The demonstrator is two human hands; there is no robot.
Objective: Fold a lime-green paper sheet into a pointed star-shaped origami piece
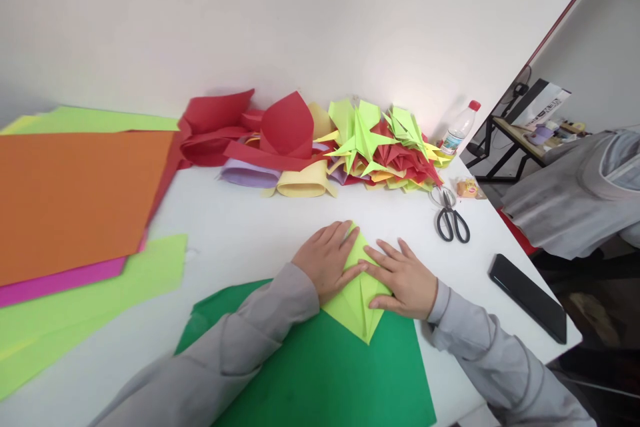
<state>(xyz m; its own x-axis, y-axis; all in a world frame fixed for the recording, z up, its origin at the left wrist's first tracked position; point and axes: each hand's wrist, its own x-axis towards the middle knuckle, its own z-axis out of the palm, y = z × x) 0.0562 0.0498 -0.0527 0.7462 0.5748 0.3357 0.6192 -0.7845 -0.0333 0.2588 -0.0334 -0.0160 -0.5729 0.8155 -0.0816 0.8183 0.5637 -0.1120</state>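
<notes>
A folded lime-green paper piece (357, 300), kite-shaped with its point toward me, lies on the white table (240, 233) over the edge of a dark green sheet (325, 373). My left hand (327, 260) lies flat on its left half, fingers stretched out and pressing down. My right hand (403, 278) presses its right half, fingers extended toward the centre crease. Both wrists wear grey sleeves.
A heap of folded paper shapes and curled scraps (320, 143) lines the wall. Large orange (75, 193), pink and lime sheets lie at left. Black scissors (451, 217), a phone (527, 297), a bottle (459, 128) and a snack packet sit at right. Another person's grey sleeve (570, 193) is beyond the table's right edge.
</notes>
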